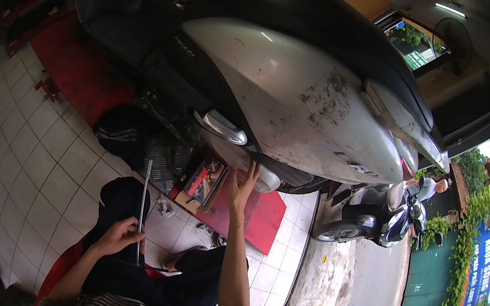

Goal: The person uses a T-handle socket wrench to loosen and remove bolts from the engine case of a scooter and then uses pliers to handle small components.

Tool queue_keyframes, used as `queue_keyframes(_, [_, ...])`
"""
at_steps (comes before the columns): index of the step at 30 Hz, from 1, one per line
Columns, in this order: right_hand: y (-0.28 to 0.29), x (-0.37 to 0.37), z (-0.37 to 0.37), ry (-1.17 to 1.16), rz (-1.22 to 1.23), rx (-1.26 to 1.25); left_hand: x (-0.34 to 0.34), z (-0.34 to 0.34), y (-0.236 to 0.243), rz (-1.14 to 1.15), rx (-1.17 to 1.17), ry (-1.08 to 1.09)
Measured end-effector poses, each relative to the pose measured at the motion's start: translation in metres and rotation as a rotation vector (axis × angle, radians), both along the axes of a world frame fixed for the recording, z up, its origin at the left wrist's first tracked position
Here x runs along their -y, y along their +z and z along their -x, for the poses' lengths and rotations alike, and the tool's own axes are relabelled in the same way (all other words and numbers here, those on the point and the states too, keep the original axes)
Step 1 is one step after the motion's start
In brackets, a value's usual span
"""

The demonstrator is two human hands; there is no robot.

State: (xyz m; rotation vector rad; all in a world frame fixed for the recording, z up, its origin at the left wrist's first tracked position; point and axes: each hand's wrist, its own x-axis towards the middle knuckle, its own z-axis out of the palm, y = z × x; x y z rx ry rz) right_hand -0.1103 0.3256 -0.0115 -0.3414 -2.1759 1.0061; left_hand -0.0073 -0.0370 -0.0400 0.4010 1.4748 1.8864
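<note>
My left hand (122, 237) is closed around a long, thin metal rod (145, 192), held upright over my lap; its exact kind is not clear. My right hand (242, 187) reaches up with fingers spread, touching the rounded silver-grey cover (267, 181) low on the side of a scooter. Above it is the scooter's dirty, scuffed silver body panel (301, 104). A shiny metal footrest (225, 127) juts out to the upper left of that hand. Just left of the right hand, an open box (207, 179) holds small items too cluttered to tell apart.
Beneath the scooter lies a red platform (258, 220), beside white floor tiles (48, 189). A black rounded object (121, 130) sits near a ridged metal plate (163, 164). On the street to the right, a person (432, 189) is with another scooter (394, 219).
</note>
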Motion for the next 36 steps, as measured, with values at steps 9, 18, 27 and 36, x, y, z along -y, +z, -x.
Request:
queue_keyframes(9, [0.005,-0.016,-0.006,0.085,-0.295,0.028,-0.005,0.0,0.005,-0.003,-0.003,0.004])
queue_keyframes(18, [0.012,-0.025,-0.009,0.214,-0.201,0.106,-0.004,0.002,0.006,-0.004,0.009,0.0])
queue_keyframes(27, [0.013,-0.036,-0.005,0.341,-0.18,0.063,-0.004,0.002,0.003,-0.023,0.027,0.002])
queue_keyframes(36, [0.011,-0.016,0.01,0.053,-0.105,-0.038,-0.004,0.001,0.002,-0.015,-0.009,0.008])
